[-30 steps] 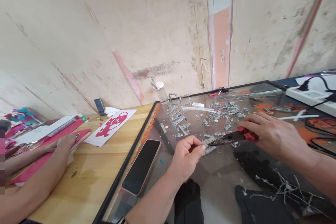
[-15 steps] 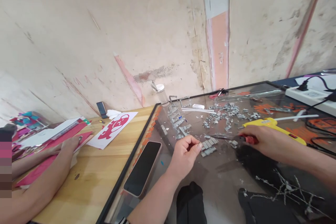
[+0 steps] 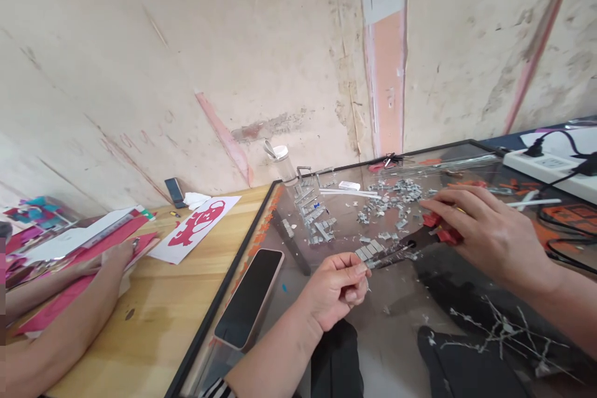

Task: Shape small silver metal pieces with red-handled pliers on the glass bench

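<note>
Clamped around the red handles of the pliers (image 3: 411, 244), the right hand (image 3: 494, 239) is holding them with their nose pointing toward the left hand (image 3: 338, 289). Through the head view, I am seeing the left thumb and forefinger pressing together right at that nose; whatever they may be pinching is too small for me to tell. I am also not managing to tell whether the plier tips are meeting.

Both hands are working over the glass surface (image 3: 382, 323), and just beyond the left fingertips a row of grey strips (image 3: 368, 250) is lying. Farther back, toward the far edge, many loose grey pieces (image 3: 403, 193) are lying scattered, with white sticks (image 3: 349, 193) to their left. At the far left corner a bottle (image 3: 282, 165) is standing. Along the left edge a phone (image 3: 249, 300) is lying screen up. Toward the near edge, right of the middle, some branching wire (image 3: 504, 329) is showing. A white power strip (image 3: 543, 165) is sitting by the right edge.

Past the left edge, on a wooden table (image 3: 153, 323), 1 sheet with a red figure (image 3: 203, 224) is lying near another person's forearms (image 3: 88, 317).
</note>
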Demonstrator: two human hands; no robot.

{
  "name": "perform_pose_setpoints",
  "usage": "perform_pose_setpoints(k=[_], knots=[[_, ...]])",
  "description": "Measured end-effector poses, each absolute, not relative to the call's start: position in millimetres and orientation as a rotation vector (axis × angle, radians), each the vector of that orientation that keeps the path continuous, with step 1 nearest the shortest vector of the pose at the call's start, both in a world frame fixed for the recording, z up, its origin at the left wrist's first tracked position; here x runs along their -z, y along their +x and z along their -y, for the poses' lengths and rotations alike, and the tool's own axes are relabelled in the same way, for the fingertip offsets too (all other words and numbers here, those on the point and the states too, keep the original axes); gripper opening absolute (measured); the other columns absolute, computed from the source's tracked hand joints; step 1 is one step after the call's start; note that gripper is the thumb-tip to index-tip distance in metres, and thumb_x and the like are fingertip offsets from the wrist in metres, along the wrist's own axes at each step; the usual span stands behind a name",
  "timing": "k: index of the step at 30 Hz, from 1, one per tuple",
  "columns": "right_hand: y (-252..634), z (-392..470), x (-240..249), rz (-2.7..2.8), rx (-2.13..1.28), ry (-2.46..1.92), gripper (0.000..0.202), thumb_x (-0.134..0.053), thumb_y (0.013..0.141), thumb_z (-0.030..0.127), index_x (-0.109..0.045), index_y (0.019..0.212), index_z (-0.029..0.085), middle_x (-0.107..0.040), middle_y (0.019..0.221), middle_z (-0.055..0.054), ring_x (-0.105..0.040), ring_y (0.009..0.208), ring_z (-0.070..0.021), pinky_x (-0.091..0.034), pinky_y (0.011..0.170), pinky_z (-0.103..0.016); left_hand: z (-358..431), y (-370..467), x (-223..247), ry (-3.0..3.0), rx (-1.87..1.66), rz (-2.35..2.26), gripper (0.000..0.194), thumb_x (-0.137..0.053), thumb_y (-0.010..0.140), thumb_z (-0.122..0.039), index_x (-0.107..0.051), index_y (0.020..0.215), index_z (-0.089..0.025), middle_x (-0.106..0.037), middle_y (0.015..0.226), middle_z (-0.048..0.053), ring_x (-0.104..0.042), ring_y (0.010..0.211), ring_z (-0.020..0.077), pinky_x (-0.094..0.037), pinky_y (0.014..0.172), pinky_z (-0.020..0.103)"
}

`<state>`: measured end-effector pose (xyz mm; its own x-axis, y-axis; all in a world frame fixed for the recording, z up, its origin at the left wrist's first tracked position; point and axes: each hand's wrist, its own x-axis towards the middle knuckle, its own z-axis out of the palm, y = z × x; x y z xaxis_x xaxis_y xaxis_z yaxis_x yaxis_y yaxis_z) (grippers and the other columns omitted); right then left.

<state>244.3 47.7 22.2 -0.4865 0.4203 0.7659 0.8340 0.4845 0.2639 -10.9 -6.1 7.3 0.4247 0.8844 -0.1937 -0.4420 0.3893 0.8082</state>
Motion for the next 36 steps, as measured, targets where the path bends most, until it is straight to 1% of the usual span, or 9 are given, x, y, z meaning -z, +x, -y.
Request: perform_pose_setpoints(k=[4, 11, 15, 22, 29, 33, 36], knots=[[243.4, -46.6, -22.2, 2.091, 0.892, -0.992, 0.028, -0.048, 0.081, 0.015, -0.061, 0.105, 0.018, -0.062, 0.103, -0.010, -0.055, 0.098, -0.0237, -0.045, 0.075, -0.033, 6.1, -11.3, -5.9, 0.720, -0.895, -0.665, 0.024, -0.074, 0.062, -0.019, -0.051, 0.060, -0.012, -0.049, 0.054, -0.003, -0.030, 0.037, 0.0011, -0.010, 0.044, 0.022], [243.7, -48.3, -23.0, 2.069, 0.931, -0.945, 0.028, -0.048, 0.080, 0.013, -0.060, 0.105, 0.018, -0.062, 0.100, -0.009, -0.056, 0.094, -0.0228, -0.045, 0.071, -0.032, 6.6, -11.7, 0.3, 0.640, -0.828, -0.613, 0.019, -0.072, 0.063, -0.016, -0.053, 0.062, -0.012, -0.051, 0.057, -0.001, -0.030, 0.036, 0.0008, -0.009, 0.042, 0.020], [243.8, -48.7, -22.6, 2.073, 0.944, -0.936, 0.028, -0.048, 0.080, 0.013, -0.060, 0.104, 0.019, -0.062, 0.100, -0.009, -0.056, 0.093, -0.0225, -0.045, 0.069, -0.031, 7.0, -11.4, -0.7, 0.610, -0.805, -0.592, 0.018, -0.071, 0.063, -0.013, -0.053, 0.061, -0.012, -0.049, 0.055, -0.002, -0.030, 0.036, 0.0005, -0.009, 0.042, 0.019], [245.0, -48.7, -22.9, 2.102, 0.919, -0.921, 0.025, -0.048, 0.081, 0.017, -0.060, 0.103, 0.019, -0.061, 0.099, -0.009, -0.055, 0.091, -0.0230, -0.044, 0.067, -0.032, 8.1, -11.2, -2.6, 0.602, -0.765, -0.561, 0.018, -0.073, 0.062, -0.015, -0.055, 0.060, -0.011, -0.047, 0.053, -0.003, -0.029, 0.036, 0.0006, -0.009, 0.041, 0.018], [243.2, -47.4, -24.3, 2.138, 0.887, -0.947, 0.022, -0.049, 0.080, 0.015, -0.063, 0.095, 0.020, -0.062, 0.095, -0.007, -0.054, 0.086, -0.0210, -0.043, 0.067, -0.030, 9.2, -9.2, -3.7, 0.652, -0.861, -0.623, 0.021, -0.076, 0.060, -0.018, -0.056, 0.061, -0.012, -0.050, 0.052, -0.002, -0.030, 0.035, 0.0009, -0.011, 0.042, 0.020], [240.4, -46.6, -25.0, 2.142, 0.876, -0.960, 0.021, -0.048, 0.079, 0.012, -0.064, 0.090, 0.020, -0.063, 0.091, -0.006, -0.055, 0.082, -0.0191, -0.042, 0.065, -0.028, 9.5, -7.6, -7.1, 0.712, -0.970, -0.668, 0.024, -0.076, 0.060, -0.020, -0.053, 0.060, -0.012, -0.053, 0.054, -0.002, -0.033, 0.036, 0.0015, -0.013, 0.043, 0.021], [240.4, -47.5, -23.1, 2.164, 0.831, -0.977, 0.020, -0.047, 0.081, 0.014, -0.064, 0.088, 0.020, -0.064, 0.090, -0.005, -0.055, 0.080, -0.0186, -0.042, 0.066, -0.029, 10.2, -7.0, -10.0, 0.773, -1.024, -0.699, 0.027, -0.076, 0.061, -0.022, -0.051, 0.061, -0.013, -0.054, 0.057, -0.001, -0.034, 0.038, 0.0018, -0.014, 0.044, 0.022]])
